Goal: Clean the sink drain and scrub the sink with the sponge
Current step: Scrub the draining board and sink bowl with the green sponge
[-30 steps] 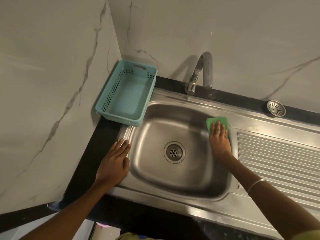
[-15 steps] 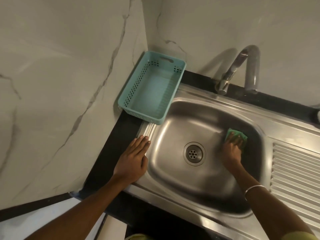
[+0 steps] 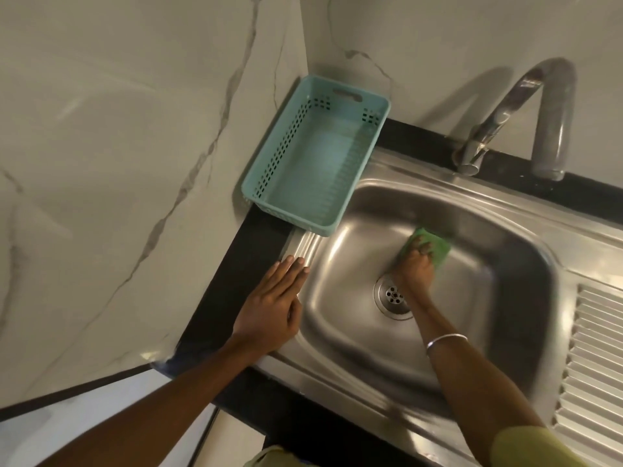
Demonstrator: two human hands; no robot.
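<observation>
A stainless steel sink (image 3: 364, 335) fills the right half of the view, with a round drain (image 3: 391, 294) at the bottom of its bowl. My right hand (image 3: 416, 267) is inside the bowl just behind the drain, fingers curled over a green sponge (image 3: 435, 244) pressed against the bowl's back slope. The wrist partly covers the drain's right side. My left hand (image 3: 273, 308) lies flat with straight fingers on the sink's left rim and the black counter.
A teal plastic basket (image 3: 313, 156) stands in the corner on the counter, touching the sink's back left rim. A curved metal tap (image 3: 526, 109) rises behind the bowl. A ribbed draining board (image 3: 600, 358) lies to the right. Marble walls close the left and back.
My right hand moved the sponge from the sink's right rim down into the bowl and leftward to behind the drain. The view shifted left; the left hand stayed on the rim.
</observation>
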